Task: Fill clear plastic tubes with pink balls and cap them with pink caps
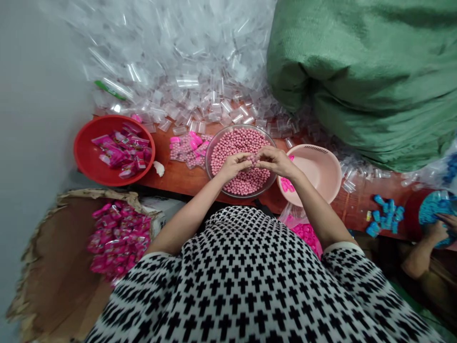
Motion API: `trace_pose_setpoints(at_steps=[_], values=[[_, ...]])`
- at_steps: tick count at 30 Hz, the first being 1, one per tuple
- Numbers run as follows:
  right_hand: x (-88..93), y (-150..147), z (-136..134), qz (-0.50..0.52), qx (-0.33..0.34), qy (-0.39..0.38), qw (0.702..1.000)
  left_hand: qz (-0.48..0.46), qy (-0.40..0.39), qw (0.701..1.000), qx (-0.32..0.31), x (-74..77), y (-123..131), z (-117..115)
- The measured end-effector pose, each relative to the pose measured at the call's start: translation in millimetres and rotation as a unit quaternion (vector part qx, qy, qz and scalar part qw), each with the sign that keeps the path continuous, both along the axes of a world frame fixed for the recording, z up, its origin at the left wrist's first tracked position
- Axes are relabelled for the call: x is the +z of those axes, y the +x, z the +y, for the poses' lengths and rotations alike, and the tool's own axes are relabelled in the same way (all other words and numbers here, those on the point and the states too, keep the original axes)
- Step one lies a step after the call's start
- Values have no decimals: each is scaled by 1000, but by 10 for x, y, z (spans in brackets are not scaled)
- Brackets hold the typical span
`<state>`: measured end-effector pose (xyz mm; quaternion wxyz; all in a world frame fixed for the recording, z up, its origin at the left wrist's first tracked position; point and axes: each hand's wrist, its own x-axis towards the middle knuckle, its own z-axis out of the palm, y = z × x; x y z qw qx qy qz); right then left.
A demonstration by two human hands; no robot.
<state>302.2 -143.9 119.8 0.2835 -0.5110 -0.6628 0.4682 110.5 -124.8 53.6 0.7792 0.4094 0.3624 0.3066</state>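
Clear bowl of pink beads sits mid desk. Both hands meet over bowl centre, fingertips touching: left hand and right hand pinch sth small between them, can't tell what. Red bowl w/ pink packets left of it, pink basin just right, clear tubes piled behind.
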Motion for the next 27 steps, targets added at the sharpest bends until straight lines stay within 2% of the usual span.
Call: trace_pose_setpoints(at_steps=[3,6,9,11,13,16,18,20,22,25,27], values=[[-44,8,-58,38,-31,-57,997,14,11,1000,4,-16,17,-14],[-164,-23,-122,104,-73,-114,985,36,44,998,-10,-50,6,-21],[-319,-74,-199,125,-98,-120,980,77,89,993,-29,-93,-36,-28],[-408,-103,-273,99,-123,-103,982,118,127,984,-35,-121,-76,-27],[-464,-119,-373,52,-148,-85,984,136,136,981,-15,-141,-116,-24],[-496,-63,-563,-28,-161,-48,985,126,98,986,43,-147,-159,-37],[-526,75,-681,-67,-203,-41,976,114,64,990,60,-140,-163,-60],[-601,303,-755,-104,-296,-66,947,107,41,992,53,-132,-140,-90],[-730,576,-764,-157,-389,-111,901,102,26,994,42,-130,-94,-128],[-994,915,-664,-232,-453,-188,840,94,-2,995,31,-130,-9,-197],[-1176,1028,-562,-242,-474,-219,818,88,-25,996,17,-124,34,-246]])
